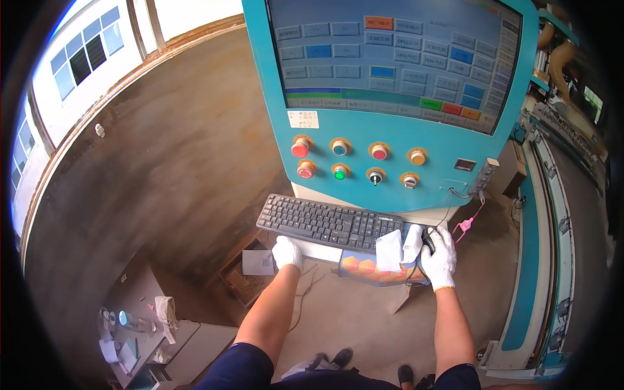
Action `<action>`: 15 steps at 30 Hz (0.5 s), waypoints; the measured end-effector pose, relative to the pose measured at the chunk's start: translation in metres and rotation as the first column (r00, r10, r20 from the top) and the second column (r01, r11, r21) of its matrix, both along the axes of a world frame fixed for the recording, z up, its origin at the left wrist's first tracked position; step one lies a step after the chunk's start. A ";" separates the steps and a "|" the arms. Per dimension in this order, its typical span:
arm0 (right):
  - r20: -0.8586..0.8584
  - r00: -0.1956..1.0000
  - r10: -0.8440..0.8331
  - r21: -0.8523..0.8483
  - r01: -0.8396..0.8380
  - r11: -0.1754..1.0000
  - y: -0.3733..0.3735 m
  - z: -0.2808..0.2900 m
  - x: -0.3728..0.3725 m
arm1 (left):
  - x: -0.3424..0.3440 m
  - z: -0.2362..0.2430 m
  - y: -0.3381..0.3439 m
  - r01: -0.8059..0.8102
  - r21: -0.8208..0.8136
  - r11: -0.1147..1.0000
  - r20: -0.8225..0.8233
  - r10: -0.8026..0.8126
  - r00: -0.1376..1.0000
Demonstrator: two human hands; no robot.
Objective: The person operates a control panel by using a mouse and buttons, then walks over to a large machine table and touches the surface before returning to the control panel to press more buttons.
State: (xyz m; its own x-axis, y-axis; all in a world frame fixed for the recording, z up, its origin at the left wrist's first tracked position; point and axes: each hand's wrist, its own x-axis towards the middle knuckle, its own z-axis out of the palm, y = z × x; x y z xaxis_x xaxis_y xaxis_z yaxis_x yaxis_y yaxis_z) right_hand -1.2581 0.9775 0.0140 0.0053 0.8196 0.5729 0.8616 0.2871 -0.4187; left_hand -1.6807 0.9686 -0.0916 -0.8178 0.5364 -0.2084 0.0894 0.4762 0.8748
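I stand at a teal machine console (396,169) with a large touch screen (396,58) and two rows of round push buttons (357,162). Both my hands wear white work gloves. My left hand (287,252) rests on the shelf edge just below the black keyboard (328,223), fingers curled. My right hand (439,257) covers a black computer mouse (427,242) on an orange-patterned mouse pad (364,268). A spare white glove (398,248) lies on the pad beside that hand.
A long teal machine bed (546,214) runs along the right. A low grey table (140,318) with a bottle, cloth and papers stands at lower left. A cardboard box (244,276) sits on the dusty concrete floor under the keyboard shelf. Windows line the far left.
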 end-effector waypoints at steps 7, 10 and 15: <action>-0.018 1.000 0.002 0.020 -0.002 1.000 0.000 -0.003 0.003 | 0.000 -0.013 0.008 0.103 -0.112 0.988 -0.393 -0.140 0.909; -0.029 0.999 0.021 0.020 -0.020 1.000 -0.001 0.001 0.002 | 0.008 -0.003 0.002 0.073 -0.160 0.984 -0.505 -0.146 0.851; -0.014 1.000 -0.015 -0.005 0.015 1.000 -0.005 0.002 0.008 | 0.010 -0.012 0.011 0.116 -0.162 0.980 -0.452 -0.178 0.874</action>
State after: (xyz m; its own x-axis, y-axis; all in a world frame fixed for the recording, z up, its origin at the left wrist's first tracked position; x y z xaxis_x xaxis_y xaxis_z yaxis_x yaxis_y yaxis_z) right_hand -1.2496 0.9727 0.0159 0.0259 0.8224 0.5683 0.8598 0.2716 -0.4323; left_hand -1.6703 0.9800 -0.1039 -0.7511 0.6526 0.1005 0.5463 0.5288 0.6496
